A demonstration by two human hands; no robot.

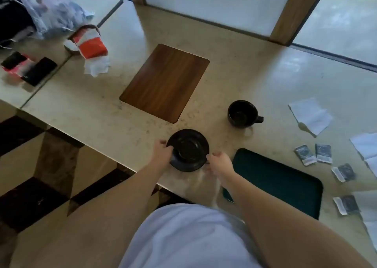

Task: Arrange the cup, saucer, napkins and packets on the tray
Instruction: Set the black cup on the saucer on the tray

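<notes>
Head view: a person is standing at a pale counter point(85, 112), looking down at both bare arms reaching forward.
Saucer point(188, 149): a black saucer is sitting near the counter's front edge, between the two hands.
Left hand point(162, 151): it is gripping the saucer's left rim, fingers point(167, 147) curled over the edge.
Right hand point(221, 161): it is closing on the saucer's right rim; the fingers are bent and touching or almost touching it, though blur is hiding whether the hold is firm.
Cup point(241, 113): a black cup is standing upright and empty, beyond and to the right of the saucer, handle pointing right.
Trays: a wooden tray point(165, 83) is lying bare beyond the saucer; a dark green tray point(279, 180) is lying bare just right of the right hand. Which one is meant cannot be told.
Napkins point(311, 115): white napkins are lying far right, some running off the picture's edge.
Packets point(323, 153): four dark packets are lying scattered right of the green tray.
Clutter: an orange tissue pack point(91, 47), a plastic bag point(51, 8) and phones point(28, 68) are sitting far left.
Progress: nothing is resting on either tray, so the arranging is seemingly just beginning.
Risks: the saucer is sitting close to the front edge, so a loose right-hand hold could be letting it tip or slide off; carrying it toward the wooden tray could be bringing the right arm near the cup.
</notes>
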